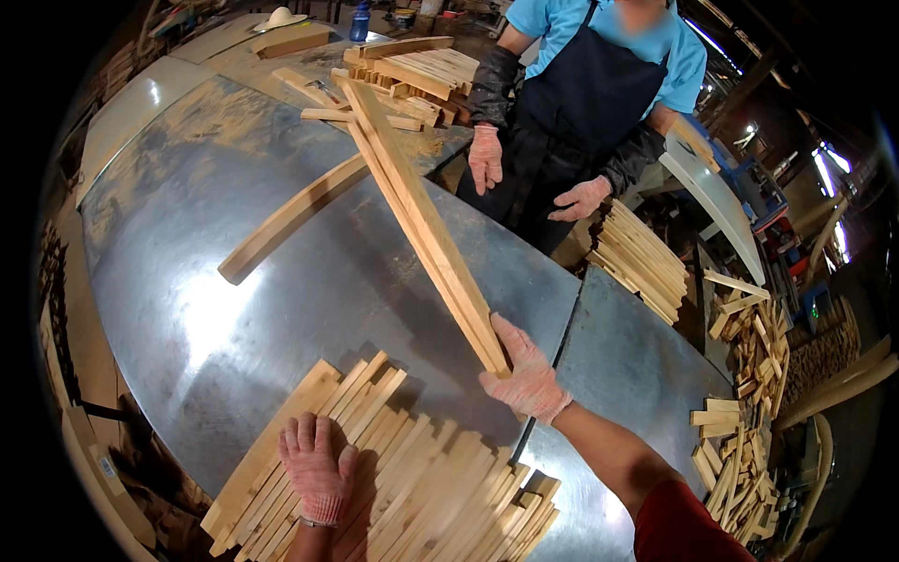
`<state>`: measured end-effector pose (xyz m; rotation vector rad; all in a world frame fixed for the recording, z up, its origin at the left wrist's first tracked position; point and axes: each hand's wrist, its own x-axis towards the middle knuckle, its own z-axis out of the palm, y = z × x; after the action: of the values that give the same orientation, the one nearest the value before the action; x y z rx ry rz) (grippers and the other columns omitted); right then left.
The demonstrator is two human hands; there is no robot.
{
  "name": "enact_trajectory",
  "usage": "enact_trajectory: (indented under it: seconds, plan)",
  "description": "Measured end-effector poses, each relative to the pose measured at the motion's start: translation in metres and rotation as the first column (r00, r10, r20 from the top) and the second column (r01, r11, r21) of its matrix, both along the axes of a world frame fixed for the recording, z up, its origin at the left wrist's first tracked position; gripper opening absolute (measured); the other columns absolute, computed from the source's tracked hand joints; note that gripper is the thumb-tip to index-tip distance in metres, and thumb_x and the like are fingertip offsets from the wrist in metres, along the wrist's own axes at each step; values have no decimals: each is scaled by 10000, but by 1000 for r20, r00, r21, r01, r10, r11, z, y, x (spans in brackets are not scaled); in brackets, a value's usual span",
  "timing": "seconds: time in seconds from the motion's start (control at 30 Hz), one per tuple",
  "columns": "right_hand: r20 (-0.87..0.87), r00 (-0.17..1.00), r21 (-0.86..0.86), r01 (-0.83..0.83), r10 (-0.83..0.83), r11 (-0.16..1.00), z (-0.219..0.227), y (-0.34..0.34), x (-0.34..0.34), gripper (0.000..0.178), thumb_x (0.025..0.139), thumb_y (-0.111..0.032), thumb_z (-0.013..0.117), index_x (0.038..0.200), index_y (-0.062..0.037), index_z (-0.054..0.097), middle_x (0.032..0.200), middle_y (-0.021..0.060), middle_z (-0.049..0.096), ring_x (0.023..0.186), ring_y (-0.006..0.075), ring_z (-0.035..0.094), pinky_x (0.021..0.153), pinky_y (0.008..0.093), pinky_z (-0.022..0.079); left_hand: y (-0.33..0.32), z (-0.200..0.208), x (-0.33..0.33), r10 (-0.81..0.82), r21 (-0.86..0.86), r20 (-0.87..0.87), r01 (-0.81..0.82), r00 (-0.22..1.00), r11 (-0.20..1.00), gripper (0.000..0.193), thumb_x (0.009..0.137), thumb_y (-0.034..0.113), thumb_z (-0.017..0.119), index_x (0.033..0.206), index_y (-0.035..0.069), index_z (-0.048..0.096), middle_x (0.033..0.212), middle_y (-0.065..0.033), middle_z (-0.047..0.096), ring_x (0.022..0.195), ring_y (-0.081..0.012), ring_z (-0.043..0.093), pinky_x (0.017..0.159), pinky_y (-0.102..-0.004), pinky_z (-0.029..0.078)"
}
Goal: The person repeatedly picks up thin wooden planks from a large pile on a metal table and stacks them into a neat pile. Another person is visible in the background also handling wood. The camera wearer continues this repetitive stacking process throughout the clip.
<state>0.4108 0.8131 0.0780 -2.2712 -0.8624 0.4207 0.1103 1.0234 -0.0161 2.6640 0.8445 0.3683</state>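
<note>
My right hand, in a pink and white work glove, is closed round the near end of a long pair of wooden strips. The strips lie side by side and slant away from me over the metal tabletop. Their far end reaches the wood at the back of the table. My left hand, gloved the same way, rests with its fingers stretched out on a wide stack of wooden strips at the near edge. A single wooden bar lies on the table left of the held strips.
Across the table stands a person in a blue shirt, dark apron and gloves. Piled strips lie at the back, beside a blue bottle and a pale hat. To the right are bundled strips and a heap of offcuts.
</note>
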Motion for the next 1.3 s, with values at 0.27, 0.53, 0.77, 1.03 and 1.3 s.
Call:
enact_trajectory:
  seconds: [0.27, 0.53, 0.77, 1.03, 1.3]
  plan:
    - [-454, 885, -271, -28, -102, 962, -1, -34, 15, 980, 878, -212, 764, 1701, -80, 250, 1462, 241, 609, 1300, 316, 615, 1129, 350, 457, -4, 6, 2, -9, 29, 0, 9, 1000, 1000, 629, 855, 351, 726, 1395, 68, 568, 1482, -183, 511, 1424, -444, 424, 1218, -591, 283]
    - [-341, 935, -167, 47, -102, 985, 21, -27, -7, 968, 864, -244, 754, 1692, -113, 272, 1532, 261, 536, 1352, 388, 579, 1153, 398, 454, -3, 12, 5, -1, 0, -51, 1, 999, 1000, 621, 853, 334, 731, 1396, 80, 568, 1479, -186, 512, 1416, -441, 431, 1218, -584, 289]
    - [-45, 970, -239, 221, -239, 945, 3, -73, -28, 944, 837, -238, 739, 1678, -182, 314, 1496, 295, 531, 1362, 469, 553, 1169, 464, 456, -1, 9, 7, -32, 36, -32, 33, 999, 999, 601, 854, 350, 725, 1369, 98, 545, 1435, -172, 511, 1392, -420, 435, 1211, -578, 287]
    - [134, 564, 310, 757, -815, 575, 32, -190, -19, 941, 900, 41, 701, 1694, -207, 262, 1291, 119, 616, 1133, 189, 629, 967, 339, 569, -4, -7, -1, -7, 117, 6, 6, 1000, 993, 617, 854, 307, 728, 1403, 97, 540, 1456, -191, 509, 1389, -441, 437, 1196, -587, 306]
    - [69, 534, 470, 728, -843, 499, 12, -238, -38, 900, 962, 41, 664, 1699, -158, 187, 1237, 100, 562, 1027, 193, 621, 883, 357, 585, -5, 0, 4, -8, 111, 24, 5, 1000, 994, 588, 856, 331, 743, 1363, 106, 549, 1421, -184, 514, 1355, -438, 448, 1185, -585, 306]
